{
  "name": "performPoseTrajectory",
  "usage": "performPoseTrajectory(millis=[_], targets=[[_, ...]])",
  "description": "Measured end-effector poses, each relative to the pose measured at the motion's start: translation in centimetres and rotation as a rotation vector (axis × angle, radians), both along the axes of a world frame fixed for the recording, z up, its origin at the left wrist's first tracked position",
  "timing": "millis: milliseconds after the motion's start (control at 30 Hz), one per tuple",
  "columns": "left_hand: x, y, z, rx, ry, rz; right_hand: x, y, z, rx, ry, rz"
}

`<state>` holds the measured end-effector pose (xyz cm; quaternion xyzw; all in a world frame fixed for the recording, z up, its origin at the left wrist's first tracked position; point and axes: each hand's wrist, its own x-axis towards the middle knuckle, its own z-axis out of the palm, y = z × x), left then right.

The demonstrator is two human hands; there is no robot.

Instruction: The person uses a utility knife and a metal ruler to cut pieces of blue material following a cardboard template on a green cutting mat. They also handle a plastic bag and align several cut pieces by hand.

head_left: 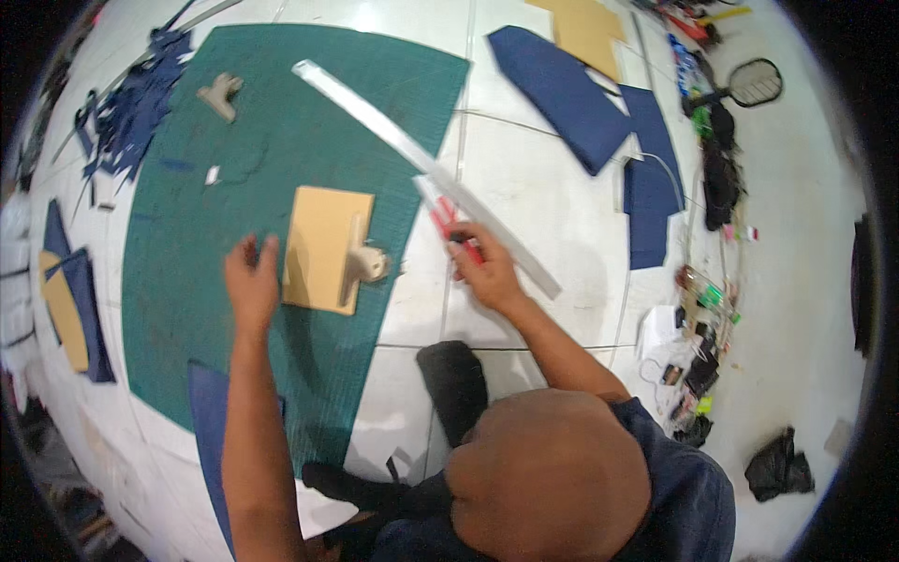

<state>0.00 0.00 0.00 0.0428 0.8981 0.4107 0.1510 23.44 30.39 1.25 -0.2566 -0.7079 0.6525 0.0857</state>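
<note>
In my right hand [482,267] is a red-handled cutter knife [448,217], closed in my fingers and pointing away from me, beside a long metal ruler [393,136]. The ruler lies slantwise from the green cutting mat [187,300] onto the white floor. My left hand [251,276] is over the mat, thumb and fingers apart, with nothing seen in it. Just right of it is a tan rectangular board [318,244]. A metal bulldog clip [368,263] grips the board's right edge. Another bulldog clip [221,96] lies farther off on the mat.
Dark blue fabric pieces [562,98] lie at the far right, near tan patterns [585,33]. Blue scraps [140,112] are heaped at far left. A racket [752,84] and assorted clutter line the right side. A blue piece [208,403] lies beside my left forearm.
</note>
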Motion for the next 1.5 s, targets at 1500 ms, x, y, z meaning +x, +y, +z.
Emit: performPoseTrajectory(millis=[1500], targets=[[13.4, 4.4, 1.4, 0.519, -0.406, 0.271, 0.5, -1.3, -1.1, -0.229, -0.218, 0.011]])
